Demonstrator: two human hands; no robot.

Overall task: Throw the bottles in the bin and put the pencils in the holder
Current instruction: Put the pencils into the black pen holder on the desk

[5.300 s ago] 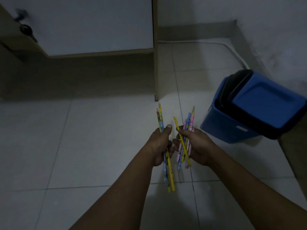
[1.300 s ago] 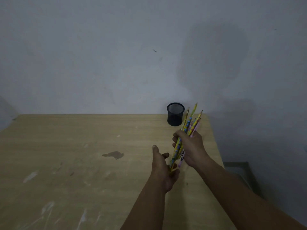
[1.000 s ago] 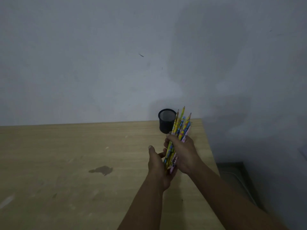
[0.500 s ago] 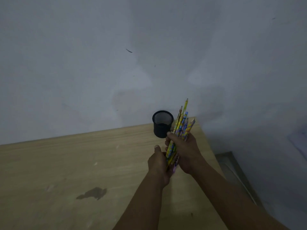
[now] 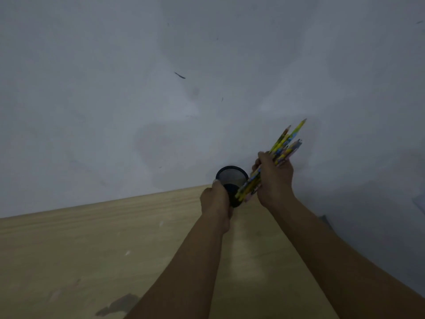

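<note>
Two bare forearms reach across a wooden tabletop (image 5: 92,249). At its far right corner the left hand (image 5: 215,201) curls around a black mesh holder (image 5: 232,177). The right hand (image 5: 276,183) clasps a bundle of pencils (image 5: 286,143) (points up, leaning right), lower ends by the holder's right side. A grey wall (image 5: 138,88) stands behind.

The holder (image 5: 231,178) is sitting at the surface's (image 5: 115,238) far edge, before the wall (image 5: 138,88), between the left hand (image 5: 216,201) and pencils (image 5: 284,143).

Bare left forearm (image 5: 184,268), right forearm (image 5: 333,254).
</note>
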